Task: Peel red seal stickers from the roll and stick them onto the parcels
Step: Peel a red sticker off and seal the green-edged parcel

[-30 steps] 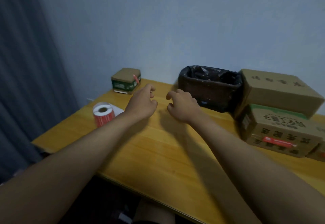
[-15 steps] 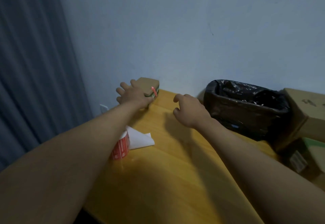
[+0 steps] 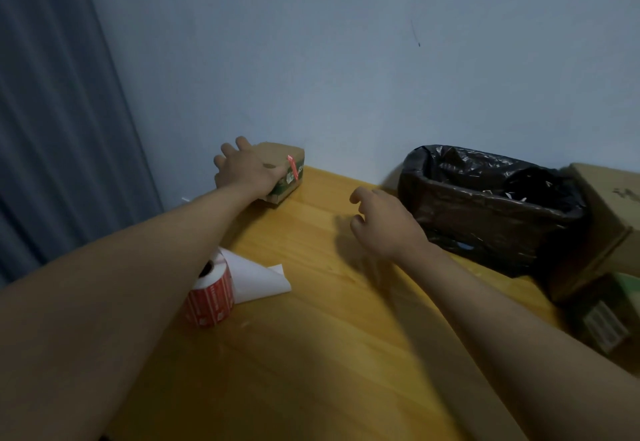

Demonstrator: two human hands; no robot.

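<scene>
Left hand (image 3: pixel 247 172) laid over the small parcel (image 3: pixel 285 170) at the far left corner of the table (image 3: pixel 311 354), palm down on the lid, fingers spread and draped past the far and left edges; a covering hold rather than a clear pinch (whether the fingertips curl under the far edge cannot be told). Red seal sticker (image 3: pixel 292 168) already across the near right edge of that parcel, running from lid down onto the side face, just clear of the knuckles.

Right hand (image 3: pixel 384 224) hovering above bare wood, fingers loosely curled, nothing held, well apart from the parcel and close beside the black-lined bin (image 3: pixel 485 208).

Sticker roll (image 3: pixel 209 296) standing on end near the left forearm, partly hidden beneath it, with a loose white tail of backing paper (image 3: pixel 258 279) trailing right.

Deciding relation: parcel beyond and left of everything else, long axis running roughly from the wall toward the table's middle, left hand on it and right hand far off. Likely next: drawing or shifting the sealed parcel, judged from the left hand's placement. More cardboard boxes (image 3: pixel 609 232) stacked at the right edge.
</scene>
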